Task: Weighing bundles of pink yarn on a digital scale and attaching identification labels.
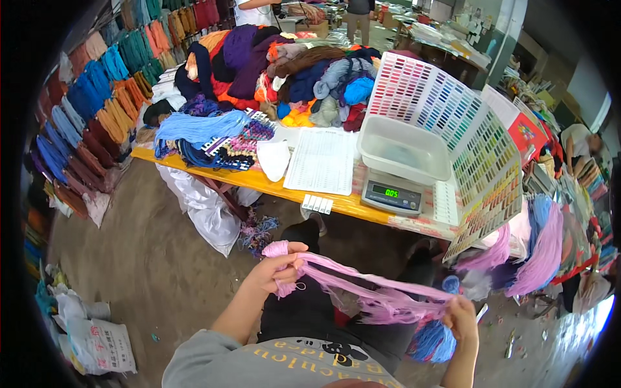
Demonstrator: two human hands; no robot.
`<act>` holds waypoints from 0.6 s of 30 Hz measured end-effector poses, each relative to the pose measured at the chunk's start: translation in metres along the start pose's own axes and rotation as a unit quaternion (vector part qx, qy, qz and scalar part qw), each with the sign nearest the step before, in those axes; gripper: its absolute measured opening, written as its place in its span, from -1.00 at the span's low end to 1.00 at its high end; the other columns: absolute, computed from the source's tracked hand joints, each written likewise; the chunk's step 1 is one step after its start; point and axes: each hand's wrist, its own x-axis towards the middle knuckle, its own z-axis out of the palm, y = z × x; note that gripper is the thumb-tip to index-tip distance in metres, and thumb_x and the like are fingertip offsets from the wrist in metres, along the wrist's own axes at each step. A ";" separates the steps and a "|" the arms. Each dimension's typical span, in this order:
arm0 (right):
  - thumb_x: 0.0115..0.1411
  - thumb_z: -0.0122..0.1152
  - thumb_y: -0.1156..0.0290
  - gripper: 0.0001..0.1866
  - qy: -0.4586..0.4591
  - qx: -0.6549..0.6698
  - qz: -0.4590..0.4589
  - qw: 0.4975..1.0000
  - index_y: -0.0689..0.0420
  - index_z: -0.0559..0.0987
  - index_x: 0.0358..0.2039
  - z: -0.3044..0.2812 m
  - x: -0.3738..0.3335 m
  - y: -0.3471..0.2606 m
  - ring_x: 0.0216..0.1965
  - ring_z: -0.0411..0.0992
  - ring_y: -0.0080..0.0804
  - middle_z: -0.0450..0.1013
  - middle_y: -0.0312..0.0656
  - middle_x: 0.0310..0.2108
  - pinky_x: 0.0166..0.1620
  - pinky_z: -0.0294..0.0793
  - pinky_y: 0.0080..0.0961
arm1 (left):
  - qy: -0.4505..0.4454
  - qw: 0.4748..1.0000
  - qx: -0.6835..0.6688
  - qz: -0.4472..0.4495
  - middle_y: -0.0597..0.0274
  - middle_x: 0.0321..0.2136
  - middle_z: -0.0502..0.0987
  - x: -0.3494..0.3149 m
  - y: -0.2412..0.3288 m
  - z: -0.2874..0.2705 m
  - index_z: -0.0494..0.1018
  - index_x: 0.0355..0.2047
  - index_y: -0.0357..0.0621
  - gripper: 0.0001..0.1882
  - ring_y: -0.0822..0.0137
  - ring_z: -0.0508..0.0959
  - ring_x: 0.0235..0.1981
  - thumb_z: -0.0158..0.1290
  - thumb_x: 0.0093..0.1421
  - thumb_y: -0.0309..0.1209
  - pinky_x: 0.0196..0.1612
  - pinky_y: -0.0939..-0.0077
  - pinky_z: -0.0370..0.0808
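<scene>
A skein of pink yarn [394, 305] stretches between my two hands above my lap. My left hand [275, 271] is closed on one end, and a bunched loop of the yarn sticks out past the fingers. At the other end my right hand [460, 318] grips the strands, its fingers partly hidden. The upper strands run nearly taut, while looser ones sag below. Beyond my hands, a digital scale [392, 195] with a lit green display carries a clear plastic tub [404, 152]. A printed list [320, 161] lies to its left on the table.
A yellow-edged table [259, 185] stands ahead, heaped with coloured yarn [304, 71]. Behind the scale rises a folding colour chart [466, 123]. Blue yarn [432, 341] hangs by my right leg. Yarn racks [90, 110] line the left; a white sack [107, 346] sits on the floor.
</scene>
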 end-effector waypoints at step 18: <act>0.14 0.15 0.30 -0.78 0.451 -0.418 -0.207 0.761 0.23 0.55 -0.43 -0.153 -0.036 0.104 -0.28 0.42 -0.31 0.48 -0.07 -0.28 -0.28 0.39 -0.43 | 0.167 0.898 0.403 0.055 0.33 -0.45 0.43 0.045 -0.027 -0.027 0.33 0.05 -0.15 -0.61 0.62 0.23 -0.64 -0.14 0.29 -0.24 -0.49 0.79 0.18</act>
